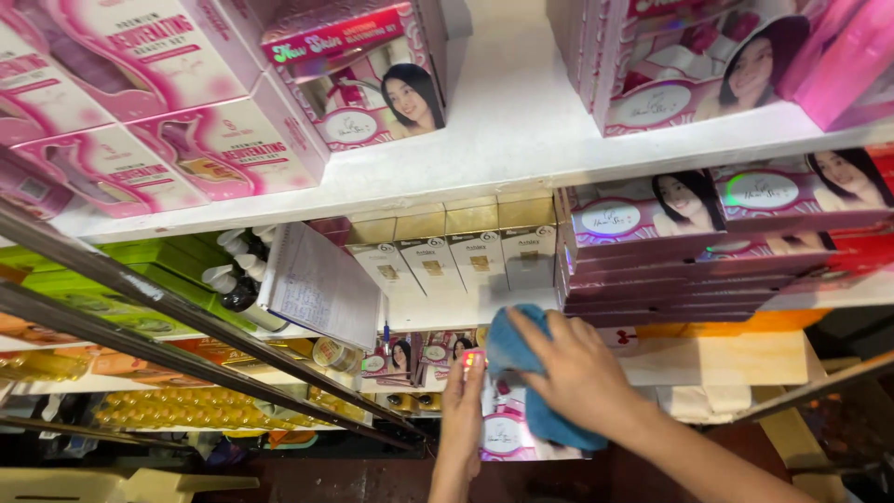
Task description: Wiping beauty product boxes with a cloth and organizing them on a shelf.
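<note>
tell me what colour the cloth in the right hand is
Blue: the cloth, gripped by the right hand, shows best in the head view.

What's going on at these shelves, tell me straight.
A person stands at white shelves stacked with pink cosmetic boxes. The right hand presses a blue cloth against a pink-and-white box on a lower shelf, while the left hand steadies that box from the side. A notebook leans nearby.
</note>
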